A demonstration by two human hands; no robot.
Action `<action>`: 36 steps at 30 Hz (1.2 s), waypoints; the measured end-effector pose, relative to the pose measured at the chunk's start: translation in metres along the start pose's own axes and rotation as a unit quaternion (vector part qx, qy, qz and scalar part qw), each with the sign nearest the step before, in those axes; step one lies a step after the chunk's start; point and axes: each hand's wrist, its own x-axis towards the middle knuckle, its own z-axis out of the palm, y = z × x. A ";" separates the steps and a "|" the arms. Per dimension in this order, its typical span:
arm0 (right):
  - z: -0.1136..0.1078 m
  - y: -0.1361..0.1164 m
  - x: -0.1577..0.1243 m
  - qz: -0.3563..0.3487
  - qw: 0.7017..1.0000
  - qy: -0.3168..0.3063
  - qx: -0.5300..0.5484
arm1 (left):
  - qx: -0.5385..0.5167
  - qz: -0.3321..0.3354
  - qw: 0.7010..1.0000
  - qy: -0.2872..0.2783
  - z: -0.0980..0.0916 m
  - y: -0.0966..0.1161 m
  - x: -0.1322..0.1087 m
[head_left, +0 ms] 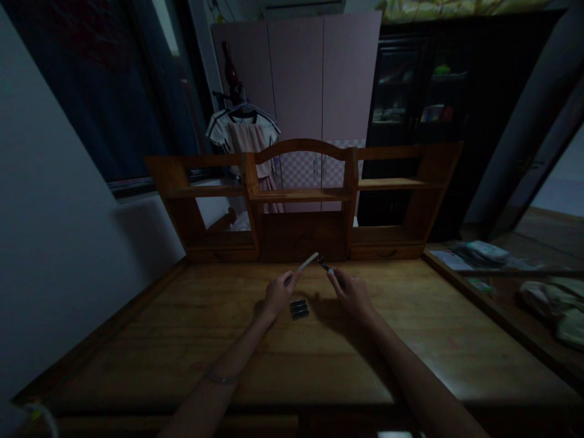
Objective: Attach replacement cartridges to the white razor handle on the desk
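Note:
My left hand (278,293) is closed around a slim pale stick (308,262), which slants up to the right. A dark part of it shows at my fingers; its exact kind is unclear in the dim light. My right hand (353,293) grips a slender dark and silver tool with a small dark head, which looks like a razor (325,265). The tips of the two things are close together above the desk; I cannot tell whether they touch. Below and between my hands, a small flat pack (300,309) with several dark strips lies on the wood.
The wooden desk (219,340) carries a shelf unit (301,194) along its back edge. A white wall (91,243) bounds the left side. To the right, beyond the desk's raised edge, lie papers (486,250) and a pale cloth bundle (561,307). Clothes (244,134) hang behind.

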 end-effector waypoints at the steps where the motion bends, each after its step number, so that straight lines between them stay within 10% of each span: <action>1: 0.000 0.000 0.000 -0.001 1.000 0.000 0.001 | -0.003 -0.005 1.000 0.004 0.000 0.000 0.000; 36: 0.001 0.002 0.000 0.000 1.000 0.007 0.001 | -0.048 -0.002 0.999 0.014 -0.003 0.002 0.001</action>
